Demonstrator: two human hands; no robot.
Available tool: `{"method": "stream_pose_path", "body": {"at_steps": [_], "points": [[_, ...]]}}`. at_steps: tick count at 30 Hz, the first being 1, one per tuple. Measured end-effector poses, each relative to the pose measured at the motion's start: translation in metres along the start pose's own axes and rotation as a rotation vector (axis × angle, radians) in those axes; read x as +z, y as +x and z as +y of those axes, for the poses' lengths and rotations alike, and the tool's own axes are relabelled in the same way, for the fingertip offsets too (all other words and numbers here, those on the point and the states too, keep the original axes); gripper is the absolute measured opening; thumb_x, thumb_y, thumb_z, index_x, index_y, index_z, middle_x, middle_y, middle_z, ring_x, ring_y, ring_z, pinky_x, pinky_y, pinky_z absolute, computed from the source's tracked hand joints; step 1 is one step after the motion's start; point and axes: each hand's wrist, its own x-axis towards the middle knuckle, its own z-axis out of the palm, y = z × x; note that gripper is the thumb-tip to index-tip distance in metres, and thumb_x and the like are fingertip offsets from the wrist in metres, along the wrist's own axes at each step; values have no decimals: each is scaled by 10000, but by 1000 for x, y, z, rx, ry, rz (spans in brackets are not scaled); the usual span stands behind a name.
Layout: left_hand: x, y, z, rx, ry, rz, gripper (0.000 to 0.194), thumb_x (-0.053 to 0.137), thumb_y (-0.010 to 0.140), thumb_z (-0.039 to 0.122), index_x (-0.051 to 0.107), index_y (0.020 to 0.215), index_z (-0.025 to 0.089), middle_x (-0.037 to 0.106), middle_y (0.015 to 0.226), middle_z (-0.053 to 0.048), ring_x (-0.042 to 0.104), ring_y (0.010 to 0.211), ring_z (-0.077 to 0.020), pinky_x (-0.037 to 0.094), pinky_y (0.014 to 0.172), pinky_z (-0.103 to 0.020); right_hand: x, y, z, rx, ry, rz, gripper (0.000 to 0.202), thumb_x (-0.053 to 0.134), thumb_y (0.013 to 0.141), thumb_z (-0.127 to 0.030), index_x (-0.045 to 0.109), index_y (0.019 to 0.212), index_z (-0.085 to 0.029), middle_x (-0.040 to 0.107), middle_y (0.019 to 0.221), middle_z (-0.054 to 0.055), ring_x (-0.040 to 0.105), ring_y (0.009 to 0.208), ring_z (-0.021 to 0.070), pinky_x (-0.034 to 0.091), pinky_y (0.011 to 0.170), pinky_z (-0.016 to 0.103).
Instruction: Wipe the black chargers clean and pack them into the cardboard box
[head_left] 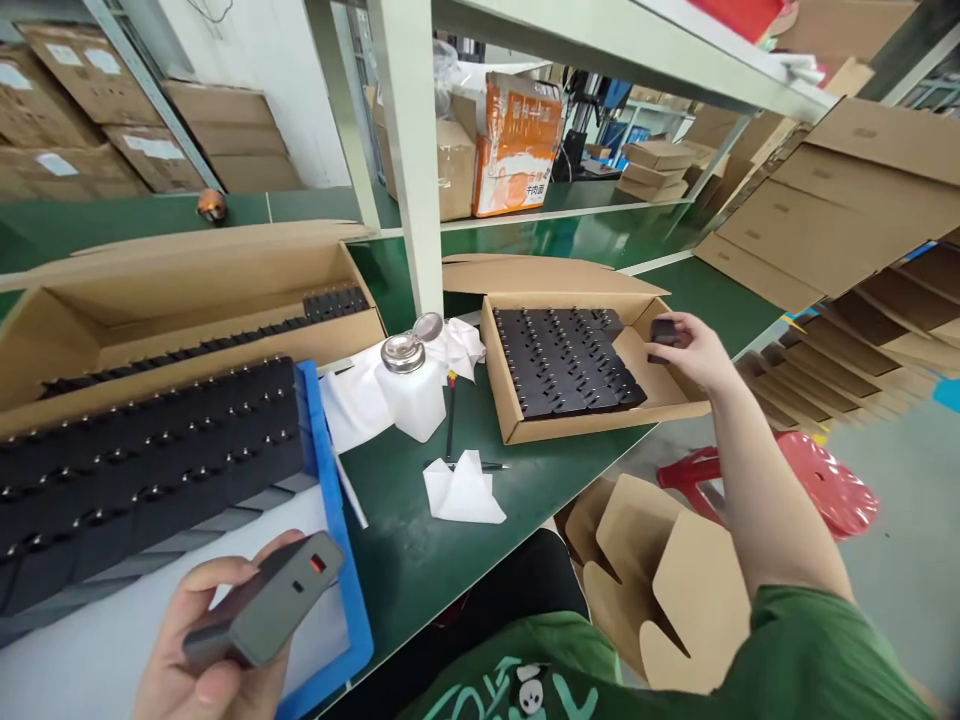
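Observation:
My left hand (225, 640) holds a dark grey charger-like block (270, 600) with two small ports, one reddish, over the blue tray's front part. Rows of similar black blocks (157, 470) fill the back of the blue-rimmed tray (334, 520). At the right, my right hand (686, 350) pinches a small black block (662, 340) above the right side of an open cardboard box (577, 428). Rows of black blocks with shiny prongs (562, 360) fill that box's left and middle; bare cardboard shows at its right.
A long cardboard box (187, 260) stands behind the tray. A white dispenser bottle (412, 395), crumpled wipes (465, 490) and a screwdriver (451, 420) lie between tray and box. A white post (409, 150) rises behind. An open carton (667, 580) and red stool (825, 480) stand below.

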Motion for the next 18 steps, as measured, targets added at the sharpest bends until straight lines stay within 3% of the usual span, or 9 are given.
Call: {"method": "stream_pose_path", "body": {"at_steps": [5,10,13,18], "points": [[8,-1,-2,-37,8,-62,715,993,372,567,695,955,280,771,1097,-48,748,982,-294,638,704,-222,12,17,7,-17,-178,-297,301,665,971,-359,656,1205,-170,678,1222,84,671,1077,206,579,957,438],[16,-4,-1,-16,-22,-118,679,1017,389,473,689,936,238,761,1101,-70,762,905,-288,637,723,-271,22,28,6,-5,-303,-403,303,575,1020,-396,651,1211,-173,665,1219,79,670,1057,201,588,919,407],[22,-8,-1,24,-55,-144,709,1015,419,495,684,989,235,749,1124,-77,752,899,-263,622,735,-262,26,38,6,-2,-361,-357,296,568,1023,-400,658,1204,-183,649,1254,82,655,1116,212,573,951,409],[25,-11,-2,63,-111,-240,823,1005,417,569,671,1090,232,742,1112,-119,731,871,-265,609,713,-297,37,53,9,24,-391,-141,424,585,1004,-474,629,1247,-130,640,1216,129,676,1057,202,574,918,388]]}}
